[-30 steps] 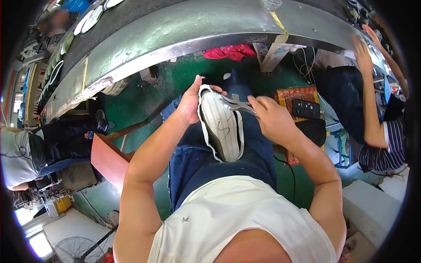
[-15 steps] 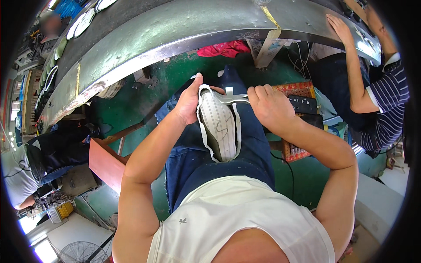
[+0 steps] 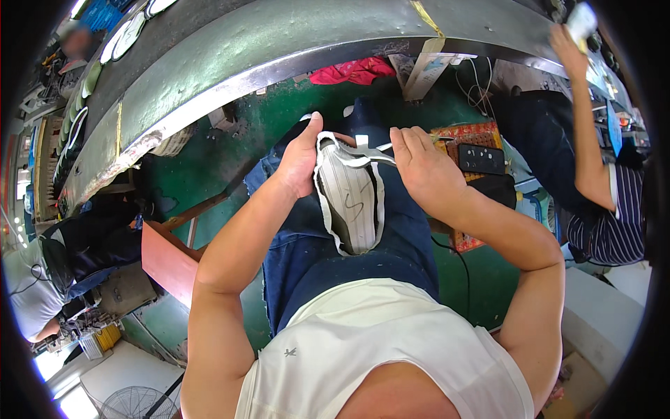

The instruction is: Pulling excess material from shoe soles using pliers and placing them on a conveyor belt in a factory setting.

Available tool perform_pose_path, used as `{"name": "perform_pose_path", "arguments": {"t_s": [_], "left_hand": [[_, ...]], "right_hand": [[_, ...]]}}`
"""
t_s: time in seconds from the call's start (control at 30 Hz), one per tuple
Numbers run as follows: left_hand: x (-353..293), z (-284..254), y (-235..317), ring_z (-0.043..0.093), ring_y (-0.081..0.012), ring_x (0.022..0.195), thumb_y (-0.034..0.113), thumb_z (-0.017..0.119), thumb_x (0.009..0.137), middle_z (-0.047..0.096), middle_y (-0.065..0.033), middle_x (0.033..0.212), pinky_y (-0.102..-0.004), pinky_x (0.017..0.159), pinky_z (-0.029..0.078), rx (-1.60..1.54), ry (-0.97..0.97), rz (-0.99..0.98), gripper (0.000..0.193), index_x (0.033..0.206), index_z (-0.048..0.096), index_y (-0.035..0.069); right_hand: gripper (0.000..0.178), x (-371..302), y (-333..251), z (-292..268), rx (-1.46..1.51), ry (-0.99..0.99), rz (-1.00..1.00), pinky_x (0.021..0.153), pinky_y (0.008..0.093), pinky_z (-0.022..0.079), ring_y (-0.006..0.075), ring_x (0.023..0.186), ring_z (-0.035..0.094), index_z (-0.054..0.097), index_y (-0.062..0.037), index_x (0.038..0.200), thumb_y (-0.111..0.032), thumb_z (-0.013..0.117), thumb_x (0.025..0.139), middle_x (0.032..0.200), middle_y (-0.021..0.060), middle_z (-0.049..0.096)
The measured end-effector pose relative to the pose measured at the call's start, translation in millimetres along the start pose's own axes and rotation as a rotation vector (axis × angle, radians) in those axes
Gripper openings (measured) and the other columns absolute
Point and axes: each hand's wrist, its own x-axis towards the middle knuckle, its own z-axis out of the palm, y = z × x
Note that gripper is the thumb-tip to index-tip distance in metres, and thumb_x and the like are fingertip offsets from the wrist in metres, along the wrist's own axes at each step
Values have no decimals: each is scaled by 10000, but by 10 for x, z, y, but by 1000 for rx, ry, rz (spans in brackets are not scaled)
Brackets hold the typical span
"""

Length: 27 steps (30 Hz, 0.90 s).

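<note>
A shoe upper on its last lies sole up over my thighs, its pale ribbed bottom (image 3: 354,199) showing inside a white edge. A dark pen mark runs across that bottom. My left hand (image 3: 301,160) grips the far left side of the shoe, thumb pointing up. In my right hand (image 3: 427,164) are metal pliers (image 3: 366,155), held by handles that are partly covered by the fingers. Their head lies across the far end of the shoe, at the upper's edge. Whether the jaws pinch the edge is too small to tell.
Ahead runs a long metal-topped bench (image 3: 279,59). To the right, a black phone (image 3: 481,159) lies on a red patterned stool (image 3: 465,133). Beyond it a co-worker in a striped shirt (image 3: 607,216) sits at the bench. A pink panel (image 3: 169,262) stands left of my arm.
The pliers have shifted and turned slightly, their handles now spread apart, and my right fingers have straightened. At the right, the co-worker's hand has moved farther away and now holds a whitish thing.
</note>
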Motion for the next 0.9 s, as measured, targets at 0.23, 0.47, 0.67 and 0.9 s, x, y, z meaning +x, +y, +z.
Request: {"name": "perform_pose_path", "arguments": {"t_s": [0.23,0.47,0.67,0.9], "left_hand": [[-66,-6,-63,724,-274,927,640,362,1022,729,-206,1020,-409,875,578,121,-125,28,774,1076,670,-69],[52,121,-54,722,-263,918,705,345,993,730,-191,990,-390,887,565,131,-307,2,845,1025,695,-64],[26,-153,-22,693,-370,1039,692,346,994,703,-241,1098,-481,947,552,-15,-228,10,826,1067,694,-53],[12,-147,-17,699,-355,1035,681,355,998,706,-230,1119,-484,948,552,-22,-167,-14,800,1080,697,-37]], "right_hand": [[143,168,627,140,57,12,-168,600,334,551,208,814,634,585,-88,947,-177,623,842,836,31,563],[212,263,1167,318,126,17,-228,663,385,548,260,878,660,626,-96,1038,-158,667,840,936,57,634],[286,-238,324,171,824,-242,303,805,417,514,356,915,662,619,-15,1135,-227,658,947,994,179,678],[301,-204,-26,-108,1345,-907,571,677,282,565,123,754,636,612,7,1147,-247,618,987,954,69,674]]}}
